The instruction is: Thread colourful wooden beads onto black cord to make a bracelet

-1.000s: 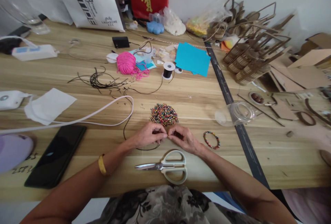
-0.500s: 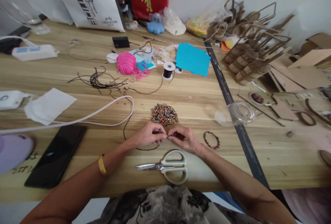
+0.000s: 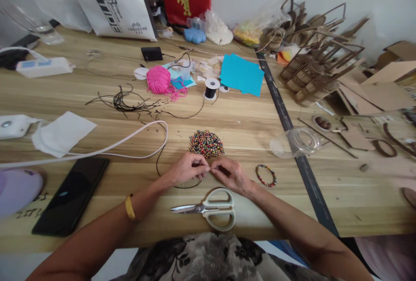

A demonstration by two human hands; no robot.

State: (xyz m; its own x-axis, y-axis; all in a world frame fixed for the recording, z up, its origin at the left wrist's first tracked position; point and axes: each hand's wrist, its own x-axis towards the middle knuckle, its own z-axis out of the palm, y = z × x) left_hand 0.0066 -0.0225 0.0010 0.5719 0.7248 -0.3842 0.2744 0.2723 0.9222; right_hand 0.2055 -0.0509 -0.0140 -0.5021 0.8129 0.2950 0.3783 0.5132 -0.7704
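Note:
My left hand [image 3: 189,168] is closed in a pinch, and a thin black cord [image 3: 158,162] curves over the table and up to its fingers. Fingertip to fingertip with it, my right hand [image 3: 231,172] is pinched as well; what lies between its fingers is too small to make out. Just beyond both hands is a pile of small multicoloured beads [image 3: 207,143]. A beaded bracelet [image 3: 265,176] lies right of my right hand. Closer to my body, scissors [image 3: 211,209] with pale handles rest on the table, blades pointing left.
A spool of black cord [image 3: 212,89], pink yarn [image 3: 158,79], blue sheets [image 3: 242,73] and cut black cords [image 3: 125,101] lie farther back. On the left are a phone [image 3: 69,196] and a white cable [image 3: 143,136]. A clear plastic container [image 3: 299,142] lies at right.
Almost nothing differs. Both hands keep their pinch at the same spot, with only a tiny shift of the left forearm and the view.

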